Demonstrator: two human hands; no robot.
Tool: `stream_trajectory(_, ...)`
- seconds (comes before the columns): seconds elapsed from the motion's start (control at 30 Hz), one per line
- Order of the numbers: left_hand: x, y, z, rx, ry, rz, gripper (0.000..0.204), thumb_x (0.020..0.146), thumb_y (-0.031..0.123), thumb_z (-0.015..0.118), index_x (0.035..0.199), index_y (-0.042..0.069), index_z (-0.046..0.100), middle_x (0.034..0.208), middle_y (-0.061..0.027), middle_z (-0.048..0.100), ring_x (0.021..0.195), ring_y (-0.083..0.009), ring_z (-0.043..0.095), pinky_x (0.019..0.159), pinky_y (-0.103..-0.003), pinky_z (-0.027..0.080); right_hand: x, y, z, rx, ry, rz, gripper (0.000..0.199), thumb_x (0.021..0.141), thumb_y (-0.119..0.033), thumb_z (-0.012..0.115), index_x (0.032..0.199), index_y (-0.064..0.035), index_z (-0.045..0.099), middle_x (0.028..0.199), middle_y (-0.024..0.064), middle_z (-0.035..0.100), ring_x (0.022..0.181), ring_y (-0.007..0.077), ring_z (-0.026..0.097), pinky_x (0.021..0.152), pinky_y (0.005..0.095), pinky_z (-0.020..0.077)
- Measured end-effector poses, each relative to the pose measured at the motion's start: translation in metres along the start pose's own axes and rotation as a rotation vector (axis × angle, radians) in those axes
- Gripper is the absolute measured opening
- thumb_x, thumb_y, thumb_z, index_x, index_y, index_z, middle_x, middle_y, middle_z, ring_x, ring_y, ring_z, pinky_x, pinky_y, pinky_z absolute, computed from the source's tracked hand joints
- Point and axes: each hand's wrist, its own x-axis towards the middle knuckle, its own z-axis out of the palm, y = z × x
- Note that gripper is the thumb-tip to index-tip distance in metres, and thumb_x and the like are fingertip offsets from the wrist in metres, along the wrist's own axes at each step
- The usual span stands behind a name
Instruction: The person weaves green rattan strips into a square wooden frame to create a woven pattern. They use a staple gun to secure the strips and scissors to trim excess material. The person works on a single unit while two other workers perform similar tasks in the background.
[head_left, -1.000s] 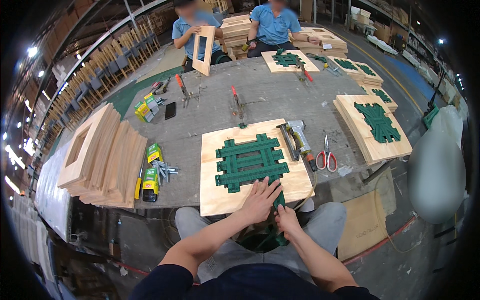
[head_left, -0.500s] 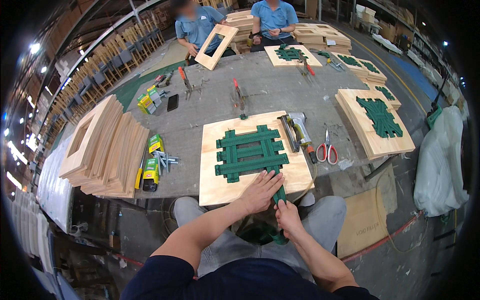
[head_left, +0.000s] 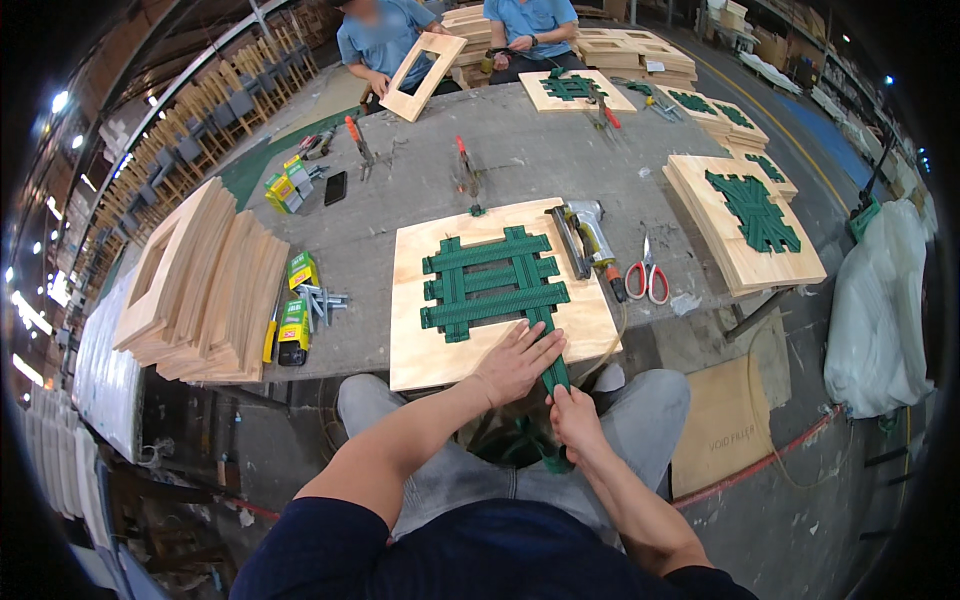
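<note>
A square plywood frame (head_left: 408,352) lies at the table's near edge, its opening crossed by woven green webbing straps (head_left: 495,308). My left hand (head_left: 515,362) rests flat over one strap and the wood, fingers stretched out. Closed round the loose length of that green webbing strap (head_left: 555,374) is my right hand (head_left: 577,420), just off the frame's front edge. More of the strap hangs down between my knees. Beside the frame's right edge are a pneumatic stapler (head_left: 592,245), lying partly on the wood, and red-handled scissors (head_left: 647,280).
Stacked wooden frames (head_left: 205,290) stand at left, near staple boxes (head_left: 293,325) and a phone (head_left: 336,188). Webbed frames (head_left: 745,225) are piled at right. Another stapler (head_left: 467,165) lies mid-table. Across it, one co-worker holds a frame (head_left: 424,72); another sits beside a webbed frame (head_left: 575,92).
The view has shifted slightly, putting the table a little higher in the picture. Both my hands keep about the same places on the strap. Across the table, the co-worker's held frame has turned slightly.
</note>
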Motion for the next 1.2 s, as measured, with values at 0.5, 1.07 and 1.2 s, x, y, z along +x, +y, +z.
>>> stream_trajectory(0.5,-0.001,-0.005,0.006,-0.001,0.011,0.035,0.073,0.089,0.02,0.062,0.157,0.009,0.039,0.163,-0.0102,0.039,0.149,-0.0358,0.037,0.126,-0.054,0.022,0.007,0.008,-0.01,-0.171,-0.006,-0.008,0.033,0.11,-0.026,0.048,0.088,-0.0046,0.059,0.066,-0.0008,0.05,0.051,0.0092,0.039,0.046,0.0292,0.0318)
stream_trajectory(1.07,-0.054,0.067,0.015,-0.815,0.135,-0.858,0.043,0.102,0.033,0.059,0.123,-0.003,0.065,0.109,-0.0201,0.068,0.102,-0.0381,0.062,0.093,-0.043,0.049,0.071,0.043,-0.014,-0.71,0.016,0.027,0.042,0.108,-0.029,0.047,0.097,0.0064,0.066,0.089,0.0244,0.069,0.083,0.0392,0.067,0.077,0.0467,0.0503)
stream_trajectory(1.2,-0.019,0.055,0.037,-1.265,-0.096,-0.884,0.047,0.103,0.04,0.059,0.118,-0.004,0.067,0.1,-0.0243,0.072,0.096,-0.0401,0.067,0.088,-0.044,0.051,0.073,0.035,-0.016,-0.611,-0.028,0.095,0.039,0.109,-0.024,0.043,0.112,0.0077,0.065,0.093,0.022,0.071,0.083,0.0335,0.069,0.077,0.0442,0.0507)
